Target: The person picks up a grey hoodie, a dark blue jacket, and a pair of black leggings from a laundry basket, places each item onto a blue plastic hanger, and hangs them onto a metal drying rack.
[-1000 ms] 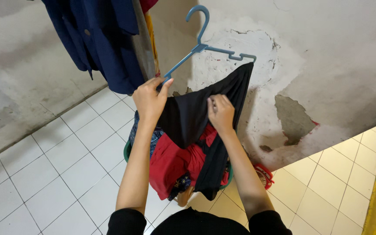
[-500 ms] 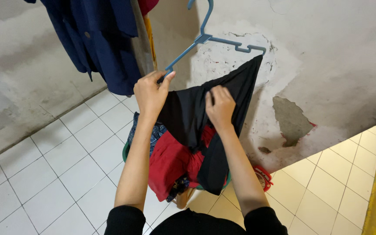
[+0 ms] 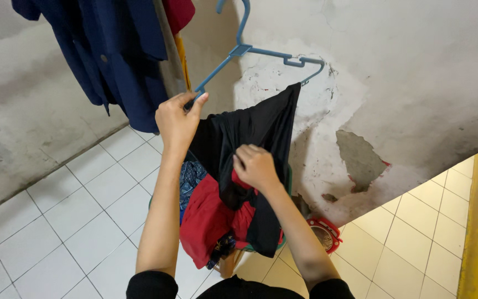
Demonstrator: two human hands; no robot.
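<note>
Black garment (image 3: 253, 130) half-threaded onto the blue plastic hanger (image 3: 261, 52) — left hand (image 3: 177, 119) gripping the hanger's end, right hand (image 3: 255, 166) bunching cloth — next, probably, drawing fabric over that arm.

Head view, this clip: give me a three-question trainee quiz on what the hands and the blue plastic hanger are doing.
1. True or false: the left hand grips one end of the blue plastic hanger.
2. What does the right hand pinch? A) the dark blue hanging shirt B) the black cloth garment C) the red cloth
3. Fill in: the black garment's far corner hangs on the hanger's ___ end, near the peeling wall.

Key: 1 true; 2 B; 3 right (in the picture).
</note>
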